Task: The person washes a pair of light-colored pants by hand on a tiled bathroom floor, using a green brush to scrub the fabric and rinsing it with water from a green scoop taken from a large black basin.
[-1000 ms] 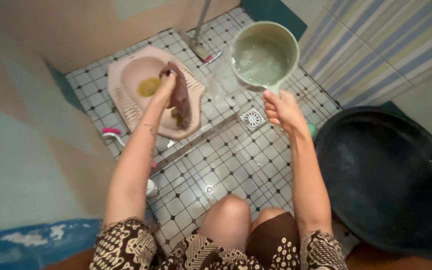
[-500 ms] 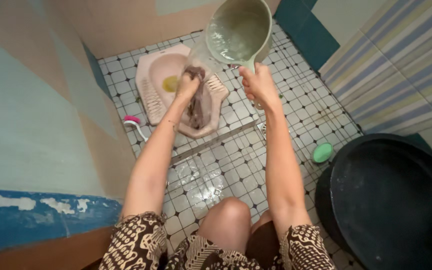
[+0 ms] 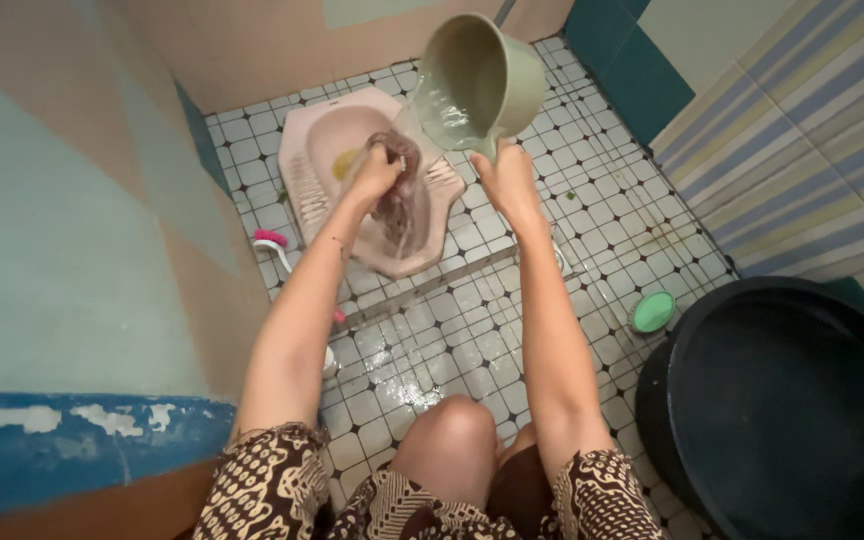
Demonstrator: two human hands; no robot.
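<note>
Dipper (image 3: 482, 85) now tipped further, above cloth (image 3: 397, 195) in left grip (image 3: 377, 172).

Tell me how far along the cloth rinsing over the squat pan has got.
Done: the green dipper is tipped and water is running out of it. In hand: the right hand holds the dipper by its handle, pouring onto the dark cloth, which the left hand holds in its grip above the pink squat pan. Left: some water remains in the dipper; the cloth hangs dripping, not wrung.

Black tub (image 3: 792, 400), green lid (image 3: 653, 312), pink brush (image 3: 274, 243)
</note>
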